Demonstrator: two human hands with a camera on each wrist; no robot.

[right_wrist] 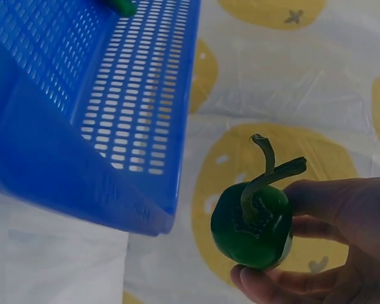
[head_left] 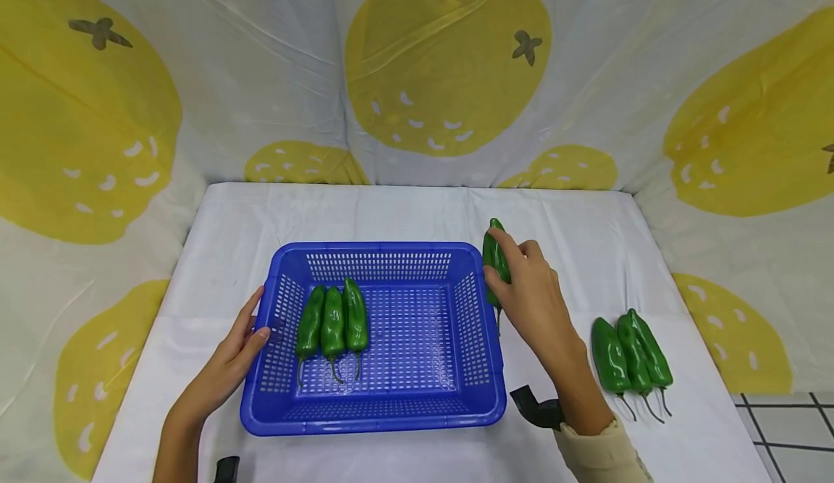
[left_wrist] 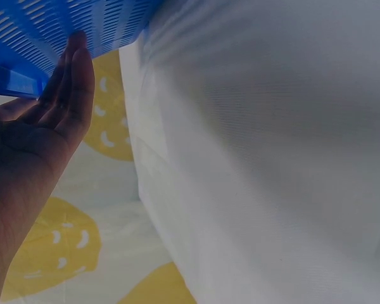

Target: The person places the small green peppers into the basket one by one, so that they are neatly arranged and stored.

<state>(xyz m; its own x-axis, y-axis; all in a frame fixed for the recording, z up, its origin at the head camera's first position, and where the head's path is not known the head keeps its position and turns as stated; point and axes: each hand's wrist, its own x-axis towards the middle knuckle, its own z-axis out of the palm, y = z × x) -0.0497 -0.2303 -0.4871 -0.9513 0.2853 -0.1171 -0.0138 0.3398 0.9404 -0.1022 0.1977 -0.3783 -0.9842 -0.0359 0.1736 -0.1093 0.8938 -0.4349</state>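
The right hand (head_left: 531, 295) grips a green pepper (head_left: 495, 258), fingers curled round it, tip up and stem down, just beside the right wall of the blue basket (head_left: 374, 418). The left hand (head_left: 237, 349) rests with straight, relaxed fingers against the basket's left wall, holding nothing. Just past those fingers, three green peppers (head_left: 332, 321) lie side by side inside the basket. To the right of the right hand, three more peppers (head_left: 630, 356) lie together on the white-covered counter (head_left: 586, 215).
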